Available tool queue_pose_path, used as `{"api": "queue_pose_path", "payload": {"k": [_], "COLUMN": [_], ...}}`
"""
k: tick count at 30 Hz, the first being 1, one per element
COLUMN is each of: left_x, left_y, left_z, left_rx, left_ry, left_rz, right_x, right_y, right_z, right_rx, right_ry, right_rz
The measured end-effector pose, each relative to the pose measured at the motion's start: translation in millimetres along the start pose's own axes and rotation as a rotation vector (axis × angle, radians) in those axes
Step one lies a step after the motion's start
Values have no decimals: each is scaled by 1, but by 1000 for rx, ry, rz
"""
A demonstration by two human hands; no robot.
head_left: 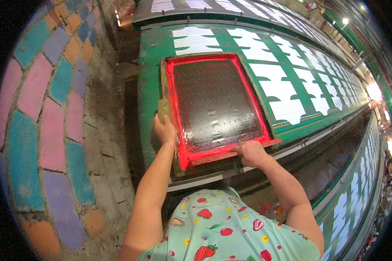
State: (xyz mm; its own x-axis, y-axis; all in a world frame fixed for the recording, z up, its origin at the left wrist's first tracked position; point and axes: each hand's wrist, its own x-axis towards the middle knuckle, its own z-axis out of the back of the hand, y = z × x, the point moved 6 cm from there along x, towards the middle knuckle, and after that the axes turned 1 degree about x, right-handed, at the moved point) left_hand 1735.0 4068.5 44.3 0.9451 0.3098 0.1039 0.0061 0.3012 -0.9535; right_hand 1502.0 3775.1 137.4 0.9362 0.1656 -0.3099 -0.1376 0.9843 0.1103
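head view shows the left hand (164, 129) curled around the left rail of a wooden printing screen frame (217, 104), fingers folded over the top edge near the front-left corner. the right hand (250, 152) presses flat and closed over the near rail, close to the front-right corner, thumb side toward the mesh. both hands hold the frame; neither is spread free.

the frame lies flat on the long green printing table (150, 69), its inner border coated bright red, the dark mesh (213, 102) glossy with wet ink. it looks stiff and rigid, probably of moderate weight, and the mesh is taut and easily marked, so the wooden rails are the sound places to take hold, 1 hand per side, clear of the red-stained inner edge, which seems slick.

white fabric pieces (283, 93) with dotted print run in a row away along the table. a 2nd green table (357, 191) lies to the right, a painted wall of coloured blocks (52, 108) to the left. the person's strawberry-print shirt (222, 226) fills the bottom.
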Motion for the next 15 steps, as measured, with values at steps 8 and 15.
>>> {"api": "queue_pose_path", "payload": {"k": [8,15], "left_x": [1,-7], "left_y": [9,-2], "left_z": [-3,3], "left_rx": [-23,-1], "left_ry": [-17,0], "left_rz": [-9,84], "right_x": [15,150], "right_y": [5,-62], "right_z": [1,35], "right_rx": [23,-12], "right_ry": [-464,-552], "right_rz": [134,221]}}
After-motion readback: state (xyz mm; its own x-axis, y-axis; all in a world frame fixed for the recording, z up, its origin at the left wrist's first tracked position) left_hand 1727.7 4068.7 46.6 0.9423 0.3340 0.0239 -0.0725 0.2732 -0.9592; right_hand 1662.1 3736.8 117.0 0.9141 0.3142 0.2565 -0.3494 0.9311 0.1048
